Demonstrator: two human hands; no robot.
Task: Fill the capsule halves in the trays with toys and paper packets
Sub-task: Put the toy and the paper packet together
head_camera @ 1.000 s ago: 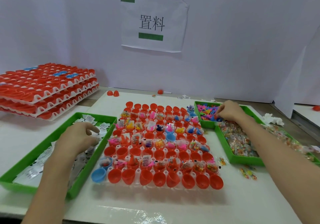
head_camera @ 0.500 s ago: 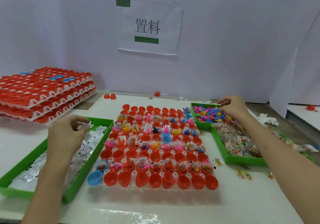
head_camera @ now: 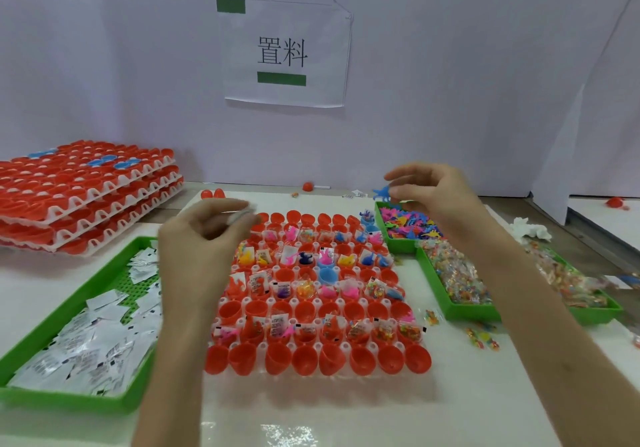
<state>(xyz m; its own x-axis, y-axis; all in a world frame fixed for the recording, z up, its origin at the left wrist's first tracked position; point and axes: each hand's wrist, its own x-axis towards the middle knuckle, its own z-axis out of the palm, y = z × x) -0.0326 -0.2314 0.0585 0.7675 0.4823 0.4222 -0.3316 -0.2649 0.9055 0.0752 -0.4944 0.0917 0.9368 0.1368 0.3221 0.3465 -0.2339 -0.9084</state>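
Note:
A white tray of red capsule halves (head_camera: 318, 360) lies in the middle of the table; many halves hold toys and paper packets, the front row and several others hold nothing. My left hand (head_camera: 197, 238) hovers over the tray's left side and pinches a white paper packet (head_camera: 239, 216). My right hand (head_camera: 433, 193) is raised over the back right corner and pinches a small blue toy (head_camera: 382, 193). A green bin of paper packets (head_camera: 79, 335) sits at the left. A small green bin of coloured toys (head_camera: 408, 226) sits at the back right.
A stack of trays with red capsule halves (head_camera: 83, 193) stands at the back left. Two long green bins of wrapped candy-like packets (head_camera: 460, 280) lie at the right. Loose red halves (head_camera: 211, 193) and crumpled white paper (head_camera: 530, 230) lie near the back wall.
My left hand has lifted out of the packet bin and moved right over the tray with a packet. My right hand has risen from the toy bin holding a blue toy.

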